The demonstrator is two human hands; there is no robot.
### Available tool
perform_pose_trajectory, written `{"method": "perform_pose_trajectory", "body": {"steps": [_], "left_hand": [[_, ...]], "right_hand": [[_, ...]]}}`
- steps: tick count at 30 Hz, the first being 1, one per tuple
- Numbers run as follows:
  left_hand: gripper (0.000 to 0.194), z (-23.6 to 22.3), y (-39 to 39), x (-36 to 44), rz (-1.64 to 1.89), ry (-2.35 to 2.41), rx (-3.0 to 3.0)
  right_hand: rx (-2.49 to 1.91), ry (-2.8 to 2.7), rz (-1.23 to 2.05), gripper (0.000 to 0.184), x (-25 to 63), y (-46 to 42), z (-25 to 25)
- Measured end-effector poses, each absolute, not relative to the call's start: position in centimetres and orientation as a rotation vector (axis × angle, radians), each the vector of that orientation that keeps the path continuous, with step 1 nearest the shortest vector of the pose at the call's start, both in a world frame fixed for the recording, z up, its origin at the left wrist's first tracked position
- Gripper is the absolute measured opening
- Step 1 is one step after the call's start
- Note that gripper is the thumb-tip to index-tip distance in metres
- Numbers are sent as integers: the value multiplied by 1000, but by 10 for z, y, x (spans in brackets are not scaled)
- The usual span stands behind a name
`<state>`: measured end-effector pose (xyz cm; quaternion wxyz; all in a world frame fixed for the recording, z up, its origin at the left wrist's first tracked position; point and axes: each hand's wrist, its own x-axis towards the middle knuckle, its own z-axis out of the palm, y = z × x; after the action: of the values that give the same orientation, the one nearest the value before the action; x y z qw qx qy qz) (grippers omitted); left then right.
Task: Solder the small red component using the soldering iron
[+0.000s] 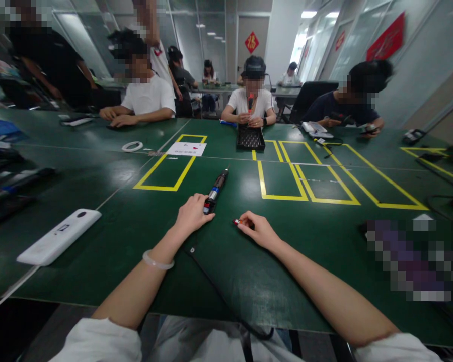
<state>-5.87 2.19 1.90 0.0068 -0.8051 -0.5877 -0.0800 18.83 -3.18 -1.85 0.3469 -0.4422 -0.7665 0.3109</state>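
My left hand [193, 213] is closed around the rear end of an electric screwdriver [216, 188], a dark pen-shaped tool with a blue and silver band. Its thin tip points away from me and to the right. A little to the right, my right hand [257, 229] pinches a small red and silver piece [236, 221]; its kind is too small to make out, and the fingers cover part of it. Between my forearms a black cable [219, 291] runs over the green table [245, 271] and off its near edge, with a small ring-like end [192, 250] close to my left hand.
A white power strip [60, 236] lies at left. Yellow tape outlines [285, 197] mark the table, with a paper sheet [186, 149] and a white tape ring [132, 146] farther back. Across the table, a person handles something over a black tray [250, 138]. A blurred-out device [407, 261] lies at right.
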Motion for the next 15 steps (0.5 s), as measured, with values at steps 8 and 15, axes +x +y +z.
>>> {"method": "perform_pose_trajectory", "body": {"steps": [8, 15], "left_hand": [[60, 22, -9, -14, -311, -1607, -2818], [55, 22, -18, -7, -340, -1501, -2932]], "right_hand": [[-1237, -2071, 592, 8, 188, -31, -18], [-1247, -2177, 425, 15, 185, -30, -22]]}}
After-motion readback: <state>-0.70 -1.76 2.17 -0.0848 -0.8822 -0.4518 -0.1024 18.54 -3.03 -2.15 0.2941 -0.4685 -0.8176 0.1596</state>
